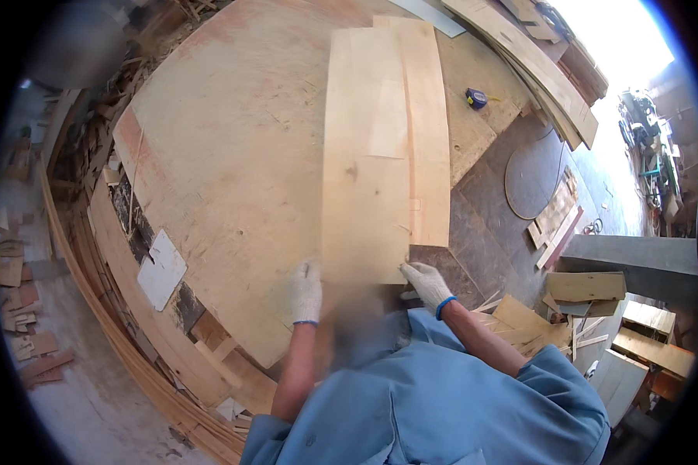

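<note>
A long, pale wooden board (357, 178) lies lengthwise in front of me, overlapping a second board (430, 139) along its right side. My right hand (429, 287), in a white knit glove with a blue cuff, pinches the near right corner of the top board. At the near left corner is my left hand (307, 293), gloved the same way, its fingers closed against the board's edge. A blurred smudge covers part of the board's near end and the space between my hands. Both boards rest on a large plywood sheet (225, 186).
A blue tape measure (476, 98) lies right of the boards. Long planks (527, 66) are stacked at the far right. A white plate (162, 270) sits by the sheet's left edge, near long strips (105, 310). Offcuts (527, 318) and wooden blocks (585, 287) lie at the right.
</note>
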The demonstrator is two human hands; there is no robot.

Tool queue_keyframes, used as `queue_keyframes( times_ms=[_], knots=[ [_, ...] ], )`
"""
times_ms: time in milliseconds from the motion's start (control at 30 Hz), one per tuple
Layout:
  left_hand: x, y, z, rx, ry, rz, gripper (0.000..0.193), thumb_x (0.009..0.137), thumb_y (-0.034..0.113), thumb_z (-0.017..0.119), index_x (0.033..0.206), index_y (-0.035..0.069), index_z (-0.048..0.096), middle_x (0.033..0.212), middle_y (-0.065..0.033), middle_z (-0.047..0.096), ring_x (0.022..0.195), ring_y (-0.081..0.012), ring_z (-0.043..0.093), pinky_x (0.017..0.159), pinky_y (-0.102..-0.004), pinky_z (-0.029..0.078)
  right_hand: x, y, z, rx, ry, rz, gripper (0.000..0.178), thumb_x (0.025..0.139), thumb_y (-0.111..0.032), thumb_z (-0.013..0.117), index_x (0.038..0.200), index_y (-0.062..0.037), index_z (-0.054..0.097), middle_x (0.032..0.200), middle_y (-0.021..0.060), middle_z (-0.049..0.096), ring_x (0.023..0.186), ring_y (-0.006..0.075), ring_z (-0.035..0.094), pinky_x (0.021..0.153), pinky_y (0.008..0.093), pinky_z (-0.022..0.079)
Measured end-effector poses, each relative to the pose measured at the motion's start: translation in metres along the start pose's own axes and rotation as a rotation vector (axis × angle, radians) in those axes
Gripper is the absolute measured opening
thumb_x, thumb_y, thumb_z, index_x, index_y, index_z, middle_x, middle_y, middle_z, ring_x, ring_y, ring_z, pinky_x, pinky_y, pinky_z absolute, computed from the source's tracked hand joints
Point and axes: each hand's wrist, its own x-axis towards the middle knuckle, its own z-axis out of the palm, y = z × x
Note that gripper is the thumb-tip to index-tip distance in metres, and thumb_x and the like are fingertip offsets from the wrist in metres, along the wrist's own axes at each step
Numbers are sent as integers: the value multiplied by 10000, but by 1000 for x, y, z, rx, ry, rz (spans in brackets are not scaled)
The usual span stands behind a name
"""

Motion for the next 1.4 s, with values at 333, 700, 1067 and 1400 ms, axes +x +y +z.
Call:
queue_keyframes(
  times_ms=[333,700,1067,1400],
  knots=[
    [17,-21,-2,-149,-284,291,390,1009,276,511,1235,-15,639,1098,-113,694,995,-204,626,906,-350,492,-65,-33,-14,192,52,-76,301,961,-272,653,1042,17,636,800,78,664,596,133,611,520,259,488],
    [92,44,68,-883,-708,-15,399,1038,281,501,1146,-69,659,1101,-88,710,974,-180,667,873,-336,533,-205,-50,7,477,119,165,315,932,-223,625,1040,68,680,910,100,705,696,154,672,585,295,532],
    [4,7,-66,-359,-240,583,377,973,259,611,1210,-32,641,1220,-122,668,1094,-223,639,1010,-363,475,-107,-41,-49,129,-296,83,311,909,-115,638,1151,80,627,970,128,702,771,233,707,650,378,609],
    [-65,-21,-139,-900,300,215,339,815,-28,583,1125,24,711,1093,-191,714,1075,-327,668,949,-404,521,4,-77,-60,-269,-476,163,386,853,-186,665,1142,70,659,941,121,700,792,208,689,663,329,580]
  ],
)
